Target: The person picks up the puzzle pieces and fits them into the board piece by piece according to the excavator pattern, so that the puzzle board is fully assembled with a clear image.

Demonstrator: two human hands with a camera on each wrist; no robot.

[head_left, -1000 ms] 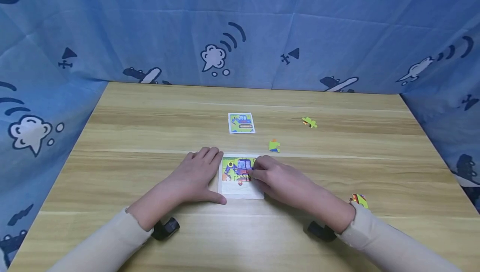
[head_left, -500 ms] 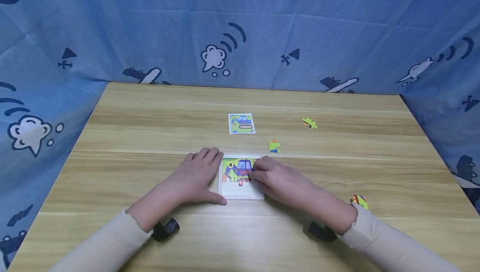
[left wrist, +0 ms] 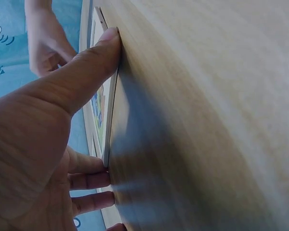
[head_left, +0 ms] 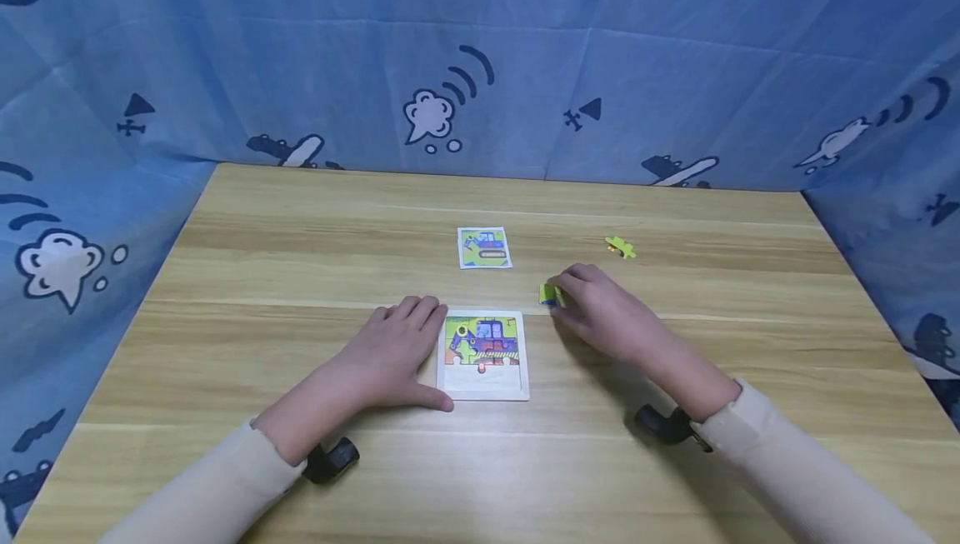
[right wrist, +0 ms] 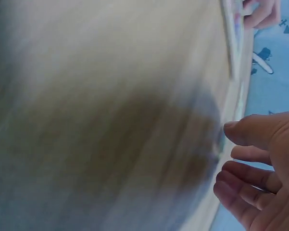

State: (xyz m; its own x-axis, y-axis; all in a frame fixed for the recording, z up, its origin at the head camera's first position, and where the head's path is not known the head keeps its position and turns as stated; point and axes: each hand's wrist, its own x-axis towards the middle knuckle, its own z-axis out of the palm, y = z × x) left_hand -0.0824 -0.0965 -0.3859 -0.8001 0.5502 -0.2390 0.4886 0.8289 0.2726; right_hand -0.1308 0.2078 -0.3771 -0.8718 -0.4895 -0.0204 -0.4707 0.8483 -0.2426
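A white-framed jigsaw tray (head_left: 483,394) lies on the table, its upper part filled with pieces picturing a blue excavator; the pale base shows below. My left hand (head_left: 393,352) rests along the tray's left edge, fingers extended and thumb at the lower left corner. Right of the tray's top lies a loose green and blue jigsaw piece (head_left: 547,295). My right hand (head_left: 603,315) is at that piece, its fingertips over the piece's right side. In the right wrist view, thumb and fingers (right wrist: 245,175) stand apart; the blurred piece is partly hidden.
A small picture card (head_left: 484,247) showing the excavator lies behind the tray. Another green jigsaw piece (head_left: 620,247) lies at the back right. Blue patterned cloth (head_left: 510,69) hangs behind the wooden table (head_left: 337,219) and at its sides.
My right hand has left the tray and moved up and right to the loose piece. The right forearm now hides another piece on the right. My left hand stays at the tray.
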